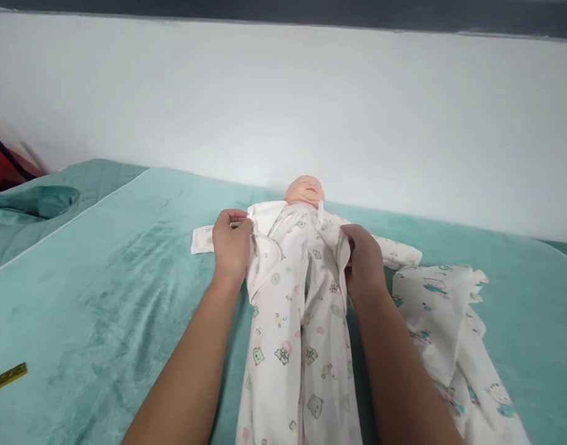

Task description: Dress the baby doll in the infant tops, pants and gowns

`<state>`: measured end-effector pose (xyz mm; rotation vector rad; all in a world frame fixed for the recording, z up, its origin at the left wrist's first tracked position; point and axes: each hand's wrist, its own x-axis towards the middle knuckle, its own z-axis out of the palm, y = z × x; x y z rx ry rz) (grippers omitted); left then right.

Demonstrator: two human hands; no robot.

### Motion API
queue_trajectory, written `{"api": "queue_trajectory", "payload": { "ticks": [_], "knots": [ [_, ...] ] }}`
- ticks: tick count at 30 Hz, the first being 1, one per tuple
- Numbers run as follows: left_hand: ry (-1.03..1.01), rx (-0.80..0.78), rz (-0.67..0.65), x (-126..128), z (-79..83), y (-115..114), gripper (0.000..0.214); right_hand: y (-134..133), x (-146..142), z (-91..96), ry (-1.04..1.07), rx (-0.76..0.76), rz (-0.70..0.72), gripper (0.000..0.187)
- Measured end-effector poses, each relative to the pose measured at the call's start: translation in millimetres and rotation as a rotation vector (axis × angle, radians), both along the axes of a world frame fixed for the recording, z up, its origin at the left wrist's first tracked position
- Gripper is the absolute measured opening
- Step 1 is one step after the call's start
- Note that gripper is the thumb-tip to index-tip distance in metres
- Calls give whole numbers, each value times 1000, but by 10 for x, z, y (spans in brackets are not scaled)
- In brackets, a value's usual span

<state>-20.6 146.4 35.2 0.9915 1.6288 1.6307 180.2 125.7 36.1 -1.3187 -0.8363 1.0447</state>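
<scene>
A baby doll point(306, 189) lies on its back, its head toward the wall. Long white baby pants point(283, 346) with bear prints cover its front up to the chest. Around its upper body is a white printed baby jacket point(265, 216), the front open and the sleeves spread to both sides. My left hand point(233, 244) pinches the jacket's left front edge near the doll's shoulder. On the other side, my right hand point(363, 256) has its fingers curled round the right front edge, its fingertips partly hidden by cloth.
Another white printed baby garment point(450, 334) lies crumpled at the right. Teal bedding point(126, 296) spreads under everything and meets a white wall point(195, 105) behind. A yellow strip point(6, 378) lies at lower left, and a red item point(5, 167) at far left.
</scene>
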Motion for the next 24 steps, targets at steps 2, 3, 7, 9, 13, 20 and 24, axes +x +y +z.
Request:
{"api": "queue_trajectory", "payload": {
  "ticks": [2,3,7,9,13,20,24],
  "knots": [
    [21,-9,31,-45,-20,11,16,8,8,-14,-43,13,13,36],
    [36,-6,48,-72,-33,14,15,10,12,-18,-56,16,18,36],
    [76,4,130,-176,-75,15,11,-1,16,-9,-37,2,17,34],
    [110,-2,140,-197,-82,11,11,-10,13,5,10,-11,11,34],
    [275,-32,76,-142,-82,0,14,-21,4,31,65,-12,19,35],
    [491,-109,-206,40,-91,-15,24,-15,-7,17,-44,-2,11,33],
    [298,-91,-326,35,-63,-43,37,-21,-18,37,-12,3,-2,30]
  ]
}}
